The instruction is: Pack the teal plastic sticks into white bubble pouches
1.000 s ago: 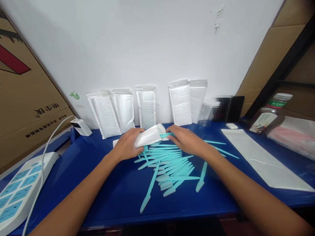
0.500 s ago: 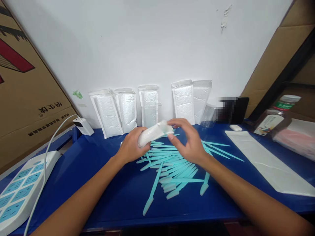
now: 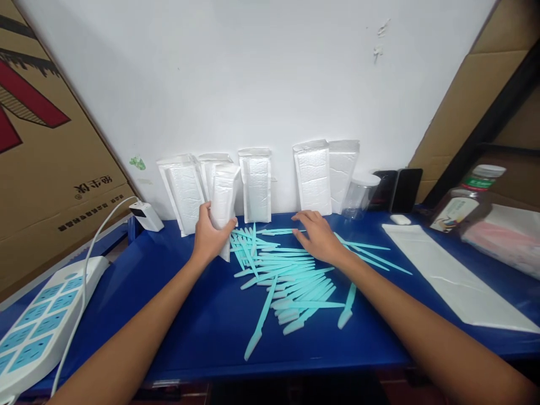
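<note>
My left hand (image 3: 211, 233) is wrapped round a small white bubble mailer (image 3: 223, 197), held upright in front of other mailers. To the right, my right hand (image 3: 318, 236) hovers at the back of a pile of turquoise eyebrow razors (image 3: 291, 273) with its fingers apart and nothing visible in them. The razors lie loose and overlapping on the blue tabletop (image 3: 177, 320), several fanned out under my right forearm. One razor (image 3: 258, 332) points toward the front edge, apart from the heap.
Several bubble mailers (image 3: 257, 188) lean against the wall. At the right stand a clear jar (image 3: 358, 197), two dark phones (image 3: 405, 191) and a bottle (image 3: 468, 199), with a flat white sheet (image 3: 455, 275) in front. A power strip (image 3: 46, 320) and its cable lie left.
My left hand has moved left and tipped the mailer from lying sideways to upright. My right hand has come away from the mailer's end and stays over the razors.
</note>
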